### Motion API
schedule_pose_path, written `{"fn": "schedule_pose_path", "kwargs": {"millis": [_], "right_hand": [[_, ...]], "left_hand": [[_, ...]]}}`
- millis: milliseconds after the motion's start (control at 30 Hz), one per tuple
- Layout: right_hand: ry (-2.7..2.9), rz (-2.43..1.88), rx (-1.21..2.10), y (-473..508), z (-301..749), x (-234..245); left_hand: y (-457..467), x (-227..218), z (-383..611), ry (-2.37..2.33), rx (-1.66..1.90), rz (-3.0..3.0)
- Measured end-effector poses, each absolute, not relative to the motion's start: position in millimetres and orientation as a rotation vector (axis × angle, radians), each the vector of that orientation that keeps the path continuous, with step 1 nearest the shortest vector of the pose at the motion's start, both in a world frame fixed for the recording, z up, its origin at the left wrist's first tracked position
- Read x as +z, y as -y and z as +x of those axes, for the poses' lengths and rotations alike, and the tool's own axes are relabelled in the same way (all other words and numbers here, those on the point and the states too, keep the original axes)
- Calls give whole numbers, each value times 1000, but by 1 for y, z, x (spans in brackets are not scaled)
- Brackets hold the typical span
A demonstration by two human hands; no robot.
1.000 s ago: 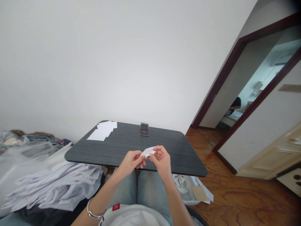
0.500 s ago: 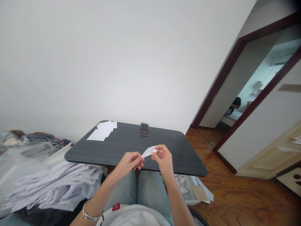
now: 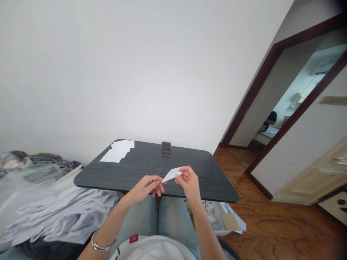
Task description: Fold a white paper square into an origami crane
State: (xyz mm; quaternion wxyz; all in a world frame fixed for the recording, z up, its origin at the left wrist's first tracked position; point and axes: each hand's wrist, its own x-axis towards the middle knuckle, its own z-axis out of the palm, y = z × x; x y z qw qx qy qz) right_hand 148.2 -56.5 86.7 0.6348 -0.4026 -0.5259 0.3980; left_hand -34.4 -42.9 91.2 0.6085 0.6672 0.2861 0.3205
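Note:
A small folded piece of white paper [image 3: 171, 174] is pinched between the thumb and fingers of my right hand [image 3: 188, 181], above the front part of the dark table [image 3: 187, 159]. Its pointed left end reaches my left hand [image 3: 148, 187], whose fingers are loosely bent and a little apart. Whether that tip touches the left fingers, I cannot tell for sure. Several white paper sheets [image 3: 115, 153] lie overlapping at the table's left back corner. At the back middle of the table is a dark, phone-like rectangular object [image 3: 166, 148].
White folded cloth [image 3: 62, 213] and plastic-covered piles [image 3: 29, 177] lie left of the table. Below its right side stands a white bin [image 3: 221, 225] with papers and cardboard. A wall [image 3: 162, 72] rises behind; through the doorway [image 3: 271, 115] at right, part of another person shows.
My left fingers have loosened from the paper's pointed end and drawn slightly left. My right hand keeps its hold on the paper, almost unmoved.

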Motion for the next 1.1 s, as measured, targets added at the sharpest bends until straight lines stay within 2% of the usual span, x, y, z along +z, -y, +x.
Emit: {"fn": "schedule_pose_path", "kwargs": {"millis": [433,767,1100], "right_hand": [[1161,-891,927,60,131,84],[1210,-872,956,62,135,83],[1264,-854,1048,63,145,87]], "left_hand": [[40,89,-1,-860,1134,1414],[41,91,-5,-891,1092,1444],[44,99,-23,-707,829,1520]]}}
